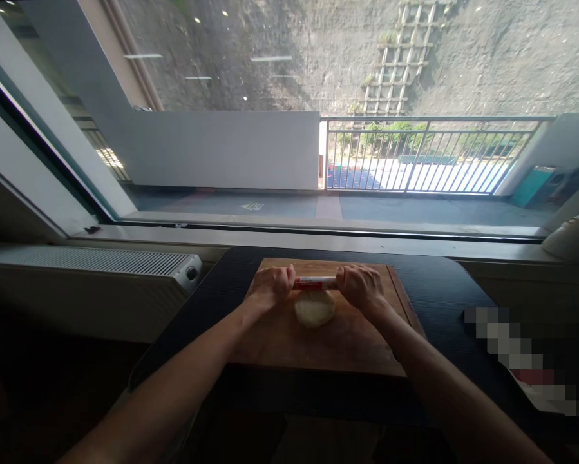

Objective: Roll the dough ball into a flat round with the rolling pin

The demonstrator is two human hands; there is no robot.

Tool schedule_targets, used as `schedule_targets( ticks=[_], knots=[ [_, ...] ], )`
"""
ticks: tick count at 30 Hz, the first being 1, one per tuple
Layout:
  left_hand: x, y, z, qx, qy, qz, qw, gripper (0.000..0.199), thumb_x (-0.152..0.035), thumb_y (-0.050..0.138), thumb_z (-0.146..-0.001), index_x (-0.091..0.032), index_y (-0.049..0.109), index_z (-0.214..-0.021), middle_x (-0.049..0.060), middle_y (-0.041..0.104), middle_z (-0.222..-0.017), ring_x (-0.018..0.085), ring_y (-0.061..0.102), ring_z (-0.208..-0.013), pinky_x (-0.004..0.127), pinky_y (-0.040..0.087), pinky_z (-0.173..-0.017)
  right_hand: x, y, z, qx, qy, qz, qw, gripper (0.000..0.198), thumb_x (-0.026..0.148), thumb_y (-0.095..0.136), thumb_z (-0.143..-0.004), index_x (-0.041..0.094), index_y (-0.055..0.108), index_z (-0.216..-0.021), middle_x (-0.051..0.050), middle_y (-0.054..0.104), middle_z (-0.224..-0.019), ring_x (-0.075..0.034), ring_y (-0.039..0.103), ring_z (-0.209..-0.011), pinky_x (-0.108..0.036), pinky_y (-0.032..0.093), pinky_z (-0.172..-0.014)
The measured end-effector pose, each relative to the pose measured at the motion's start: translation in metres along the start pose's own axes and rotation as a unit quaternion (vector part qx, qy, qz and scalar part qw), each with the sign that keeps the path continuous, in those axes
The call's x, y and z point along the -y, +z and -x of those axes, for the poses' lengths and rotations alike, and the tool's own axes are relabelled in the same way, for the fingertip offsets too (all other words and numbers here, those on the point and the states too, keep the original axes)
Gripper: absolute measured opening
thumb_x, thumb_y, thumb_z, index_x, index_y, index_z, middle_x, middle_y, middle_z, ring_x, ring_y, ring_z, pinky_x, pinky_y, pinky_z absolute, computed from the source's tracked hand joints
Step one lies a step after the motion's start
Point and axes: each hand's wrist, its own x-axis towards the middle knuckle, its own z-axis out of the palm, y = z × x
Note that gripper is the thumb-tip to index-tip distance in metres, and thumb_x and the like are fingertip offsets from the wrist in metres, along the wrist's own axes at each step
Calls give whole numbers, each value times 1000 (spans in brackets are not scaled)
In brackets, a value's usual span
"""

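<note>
A rolling pin point(315, 283) with a red and white label or wrapper lies crosswise between my hands. My left hand point(272, 283) is wrapped round its left end, and my right hand point(361, 285) grips the right end. Just under the pin, on its near side, sits a pale round piece of dough point(314, 310); the pin covers or touches its far edge. Both rest on a wooden cutting board point(279, 345). My fingers hide the two ends of the pin.
The board lies on a dark table point(429, 277) against a window sill point(318, 237). A white radiator point(125, 261) stands at the left. On the table's right side is a blurred-out flat object point(521, 364). A pale rounded object point(574, 237) sits on the sill at the right.
</note>
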Motion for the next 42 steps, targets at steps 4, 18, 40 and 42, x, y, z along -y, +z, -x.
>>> schedule_targets(
  ticks=[4, 18, 40, 42],
  knots=[
    [1, 0, -6, 0, 11, -3, 1000, 61, -46, 19, -88, -16, 71, -81, 13, 71, -84, 26, 65, -84, 36, 46, -78, -1, -1, 0, 56, 12, -9, 998, 48, 32, 24, -93, 17, 68, -82, -9, 70, -83, -17, 63, -76, -26, 40, -68],
    [-2, -5, 11, -27, 63, -10, 998, 61, -43, 18, -90, -17, 70, -72, 10, 71, -76, 22, 65, -79, 34, 43, -82, -5, -5, 22, 21, -16, -25, 999, 49, 34, 23, -94, 19, 67, -78, -6, 69, -77, -15, 61, -69, -24, 38, -63],
    [8, -9, 58, -3, 46, -9, 999, 63, -44, 15, -90, -18, 71, -74, 11, 71, -76, 24, 66, -77, 34, 44, -73, 7, -21, 57, 2, -39, -34, 999, 48, 33, 24, -93, 21, 63, -68, -4, 67, -71, -14, 56, -61, -27, 31, -58],
    [8, -6, 64, -13, 45, -7, 999, 64, -43, 14, -90, -18, 70, -74, 11, 71, -76, 23, 66, -76, 33, 43, -72, 8, -19, 63, -41, -49, -30, 997, 46, 32, 25, -93, 20, 63, -69, -4, 67, -74, -15, 57, -67, -27, 32, -62]
  ],
)
